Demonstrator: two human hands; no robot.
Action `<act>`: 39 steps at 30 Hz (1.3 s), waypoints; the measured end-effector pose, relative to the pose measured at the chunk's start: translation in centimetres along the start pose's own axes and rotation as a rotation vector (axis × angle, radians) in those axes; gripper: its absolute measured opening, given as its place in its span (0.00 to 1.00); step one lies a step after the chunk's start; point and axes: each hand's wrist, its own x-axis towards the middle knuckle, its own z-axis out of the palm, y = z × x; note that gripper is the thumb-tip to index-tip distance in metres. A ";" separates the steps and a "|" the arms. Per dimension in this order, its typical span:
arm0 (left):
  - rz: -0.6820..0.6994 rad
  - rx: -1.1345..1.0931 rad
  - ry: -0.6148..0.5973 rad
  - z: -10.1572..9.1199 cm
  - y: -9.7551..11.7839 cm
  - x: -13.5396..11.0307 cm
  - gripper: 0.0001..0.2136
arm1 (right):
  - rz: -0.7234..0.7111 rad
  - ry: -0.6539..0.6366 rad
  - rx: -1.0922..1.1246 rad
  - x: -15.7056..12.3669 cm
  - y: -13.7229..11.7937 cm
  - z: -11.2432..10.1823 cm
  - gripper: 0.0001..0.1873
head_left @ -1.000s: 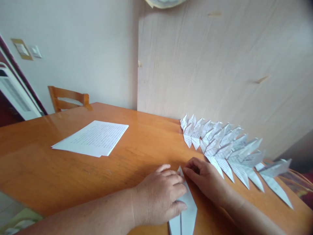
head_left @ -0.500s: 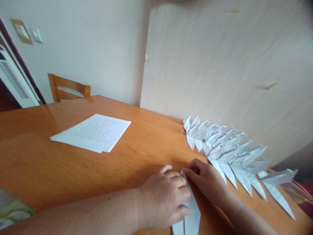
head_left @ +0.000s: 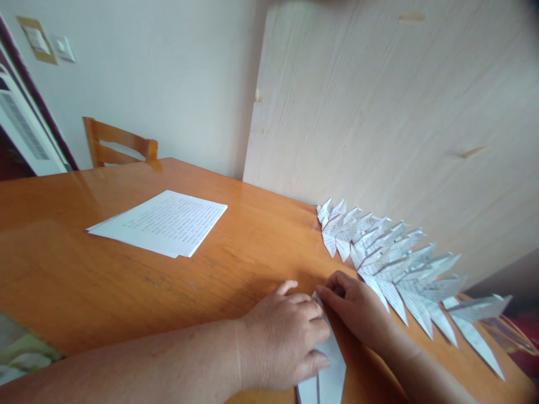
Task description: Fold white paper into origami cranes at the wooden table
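A white folded paper piece (head_left: 330, 373) lies on the orange wooden table (head_left: 168, 292) at the near edge, its tip pointing away from me. My left hand (head_left: 283, 339) lies flat on its left half, fingers curled down onto the paper. My right hand (head_left: 357, 311) sits on the right side, its fingertips pressed at the paper's pointed tip. Both hands hold the paper down against the tabletop.
A row of several folded printed-paper pieces (head_left: 391, 261) lies along the table's right side by a pale wooden panel (head_left: 379, 112). A stack of printed sheets (head_left: 162, 223) rests at mid-left. A wooden chair (head_left: 120, 145) stands behind the table.
The view has shifted slightly; my hands stay on the folded paper, with the left hand edged a little further over it.
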 end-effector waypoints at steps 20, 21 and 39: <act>-0.013 -0.016 -0.008 -0.2 0.0 0.0 0.14 | -0.001 0.056 -0.138 0.3 -0.3 0.3 0.16; -0.016 -0.019 -0.007 -0.2 0.0 0.0 0.14 | -0.006 0.065 -0.121 0.3 -0.2 0.3 0.16; -0.113 -0.228 -0.014 -0.8 -0.2 0.1 0.37 | 0.153 -0.614 1.126 -3.4 -1.3 -3.9 0.12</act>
